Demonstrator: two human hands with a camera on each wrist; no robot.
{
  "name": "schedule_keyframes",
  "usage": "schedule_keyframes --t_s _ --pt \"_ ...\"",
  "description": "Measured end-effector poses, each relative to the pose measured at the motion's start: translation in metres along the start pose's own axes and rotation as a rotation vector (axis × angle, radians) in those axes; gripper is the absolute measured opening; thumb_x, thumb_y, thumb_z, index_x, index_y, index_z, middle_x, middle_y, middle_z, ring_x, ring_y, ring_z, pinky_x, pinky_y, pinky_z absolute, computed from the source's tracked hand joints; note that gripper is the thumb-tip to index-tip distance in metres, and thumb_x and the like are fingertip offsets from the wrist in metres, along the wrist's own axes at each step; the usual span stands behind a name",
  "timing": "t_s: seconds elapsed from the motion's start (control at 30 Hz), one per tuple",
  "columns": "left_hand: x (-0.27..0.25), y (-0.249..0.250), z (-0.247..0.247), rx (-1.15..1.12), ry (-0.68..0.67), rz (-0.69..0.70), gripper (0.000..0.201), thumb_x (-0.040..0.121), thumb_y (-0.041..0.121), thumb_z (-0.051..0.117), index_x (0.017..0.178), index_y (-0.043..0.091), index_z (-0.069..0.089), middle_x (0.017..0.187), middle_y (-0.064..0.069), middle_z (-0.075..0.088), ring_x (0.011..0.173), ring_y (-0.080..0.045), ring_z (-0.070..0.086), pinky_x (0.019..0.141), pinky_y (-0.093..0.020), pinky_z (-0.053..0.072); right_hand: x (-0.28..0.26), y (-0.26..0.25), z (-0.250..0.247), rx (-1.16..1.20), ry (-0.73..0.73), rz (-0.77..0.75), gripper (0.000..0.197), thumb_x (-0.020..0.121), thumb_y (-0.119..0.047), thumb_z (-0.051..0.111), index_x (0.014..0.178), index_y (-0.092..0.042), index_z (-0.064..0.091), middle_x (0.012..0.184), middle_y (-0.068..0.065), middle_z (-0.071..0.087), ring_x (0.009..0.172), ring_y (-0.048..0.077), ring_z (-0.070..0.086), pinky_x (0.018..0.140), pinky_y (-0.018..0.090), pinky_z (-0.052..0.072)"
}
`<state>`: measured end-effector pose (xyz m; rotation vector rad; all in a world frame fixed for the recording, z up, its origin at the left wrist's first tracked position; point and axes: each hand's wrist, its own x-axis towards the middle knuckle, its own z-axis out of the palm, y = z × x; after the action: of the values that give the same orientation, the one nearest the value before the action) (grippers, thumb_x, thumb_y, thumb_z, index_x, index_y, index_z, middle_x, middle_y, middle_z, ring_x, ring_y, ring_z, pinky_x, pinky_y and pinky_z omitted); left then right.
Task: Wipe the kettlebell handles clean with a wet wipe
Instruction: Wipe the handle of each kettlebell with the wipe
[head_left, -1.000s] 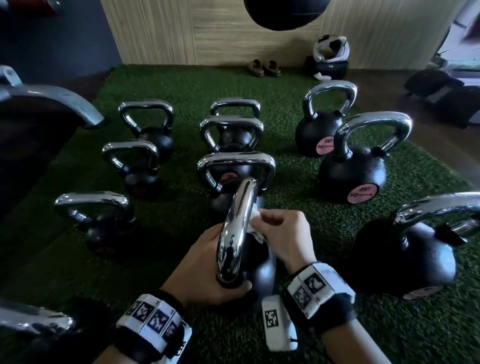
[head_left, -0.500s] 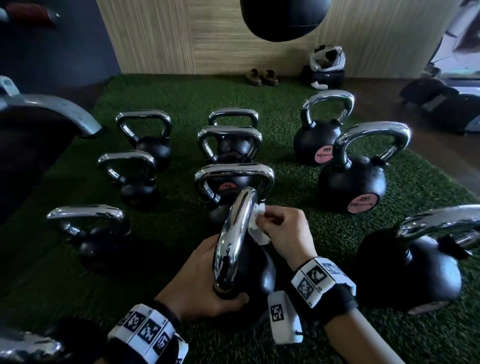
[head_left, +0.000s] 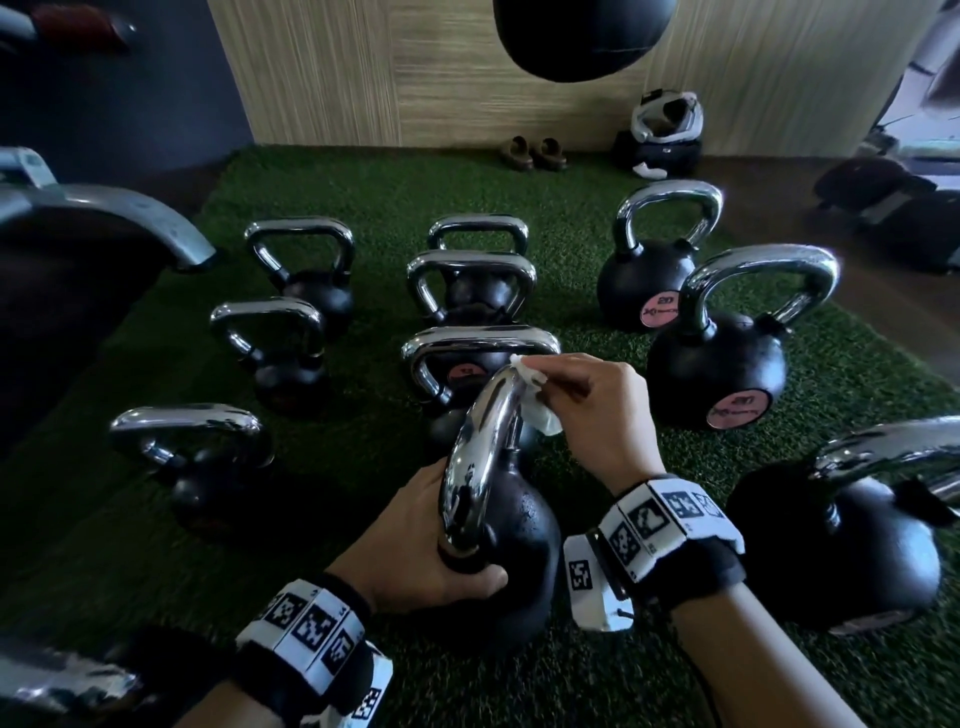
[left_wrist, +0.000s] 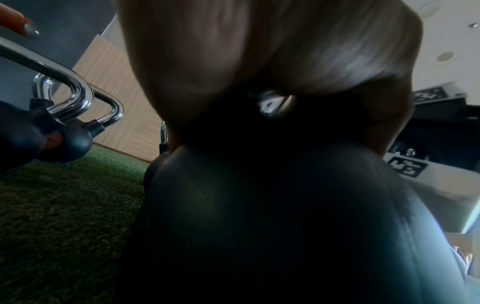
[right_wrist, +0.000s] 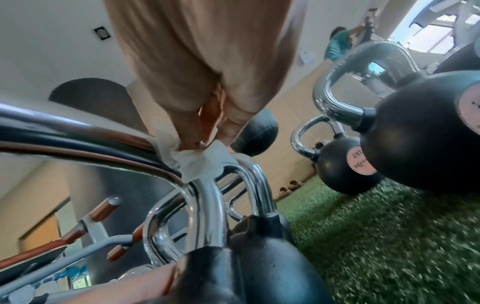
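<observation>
The left hand (head_left: 415, 540) curls round the base of the chrome handle (head_left: 483, 457) where it meets the black kettlebell (head_left: 519, 530), most likely to steady the weight so it does not rock or turn on the green turf (head_left: 727, 665) under the wiping. That low hold leaves the whole arch of the handle free. The right hand (head_left: 597, 410) pinches the white wet wipe (head_left: 535, 400) between thumb and fingertips and presses it to the handle's right flank, just under the crown; the right wrist view shows the wipe (right_wrist: 197, 162) bunched and folded over the bar (right_wrist: 78, 139). So the wipe sits at the far, upper end of the handle, well above the left grip, with bare chrome between them. This kettlebell stands near the turf's front edge, other kettlebells (head_left: 717, 364) around it.
</observation>
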<state>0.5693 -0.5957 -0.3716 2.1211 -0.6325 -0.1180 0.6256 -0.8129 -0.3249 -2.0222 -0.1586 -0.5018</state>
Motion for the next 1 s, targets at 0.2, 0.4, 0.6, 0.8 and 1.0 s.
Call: schedule_keyframes --t_s 0.2,0.4,0.6,0.8,1.0 --pt "0.006 -0.003 -0.003 0.007 -0.020 0.033 0.077 0.062 0.057 0.080 0.127 0.062 0.039 0.132 0.037 0.041 0.123 0.032 0.034 0.103 0.004 0.022 -0.038 -0.034 -0.004 -0.016 0.009 -0.289 0.026 0.083 -0.001 0.080 0.106 -0.015 0.082 0.105 -0.008 0.077 0.098 -0.002 0.071 0.086 0.013 0.053" --pt "0.011 -0.011 -0.001 0.007 -0.023 0.023 0.081 0.063 0.055 0.083 0.134 0.050 0.044 0.137 0.030 0.050 0.132 0.014 0.042 0.108 -0.001 0.022 -0.029 -0.039 -0.008 0.008 -0.042 -0.215 0.028 0.083 -0.001 0.079 0.105 -0.018 0.082 0.099 -0.008 0.075 0.090 0.004 0.071 0.079 0.024 0.059" --pt "0.010 0.000 -0.005 -0.097 0.000 0.036 0.048 0.070 0.019 0.088 0.105 0.043 0.067 0.107 0.009 0.073 0.102 -0.010 0.070 0.094 -0.025 0.054 -0.076 -0.055 -0.001 0.167 -0.073 -0.094 0.023 0.079 -0.003 0.085 0.093 -0.021 0.084 0.086 -0.009 0.074 0.079 0.008 0.072 0.068 0.014 0.053" --pt "0.016 -0.005 -0.004 -0.151 -0.051 0.045 0.072 0.072 0.013 0.090 0.126 0.043 0.053 0.117 0.013 0.071 0.113 -0.005 0.066 0.100 -0.030 0.054 -0.089 -0.048 0.010 0.522 -0.062 0.162 0.016 0.083 0.000 0.080 0.092 -0.014 0.080 0.085 0.003 0.080 0.081 0.020 0.077 0.077 0.035 0.063" --pt "0.010 -0.011 -0.005 -0.125 -0.051 0.015 0.030 0.071 0.042 0.079 0.096 0.031 0.067 0.095 0.017 0.072 0.091 0.002 0.067 0.081 -0.016 0.052 -0.110 -0.038 0.015 0.323 -0.187 0.195 0.022 0.079 -0.003 0.084 0.092 -0.021 0.080 0.085 -0.008 0.080 0.083 0.011 0.077 0.080 0.041 0.062"
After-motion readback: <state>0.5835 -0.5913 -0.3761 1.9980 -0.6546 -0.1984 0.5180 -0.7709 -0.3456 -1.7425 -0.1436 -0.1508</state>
